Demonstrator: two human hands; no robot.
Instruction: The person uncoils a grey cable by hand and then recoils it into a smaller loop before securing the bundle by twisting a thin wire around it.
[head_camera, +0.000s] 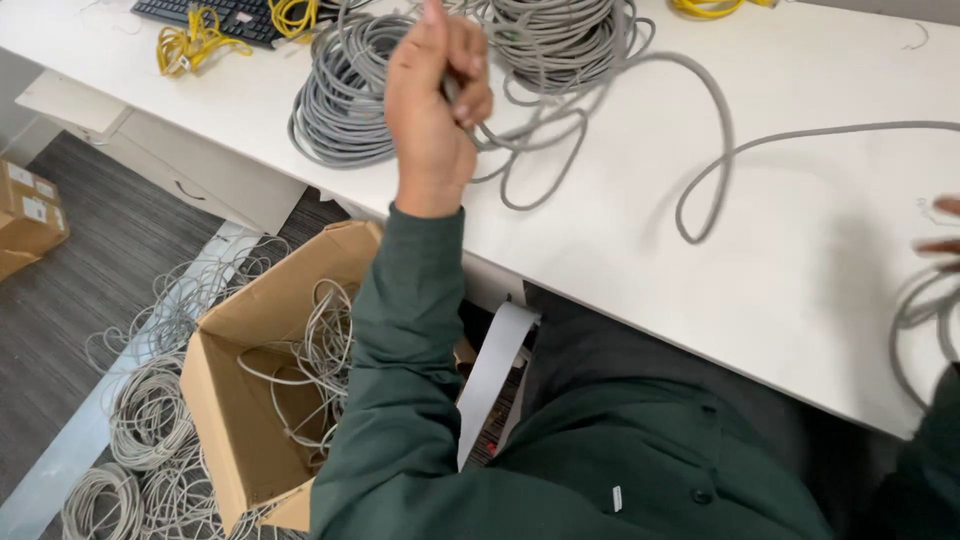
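- The fingers (468, 85) of the left hand (435, 105) are curled shut around a grey cable (710, 110), up above the white table (600, 240).
- The grey cable is seen running from that fist, across the table in a big loop, and off toward the right edge of the picture.
- Only the fingertips of the right hand (940, 228) are seen at the right edge, so it cannot be told if they are open or closed.
- More loops of grey cable (915, 320) are seen just below those fingertips, hanging over the near edge of the table.
- Two round coils of grey cable (340, 100) are laid on the table, just behind the left hand.
- Small bundles of yellow cable (190, 42) are laid near the far left of the table, beside a black keyboard (215, 15).
- A green sleeve (400, 330) is worn on the left arm.
- An open cardboard box (235, 420) is set on the floor below the table, and pale cables are piled inside it.
- More pale cable coils (145, 415) are spread on the floor to the left of the box.
- Another small cardboard box (28, 215) is seen on the floor at the far left.
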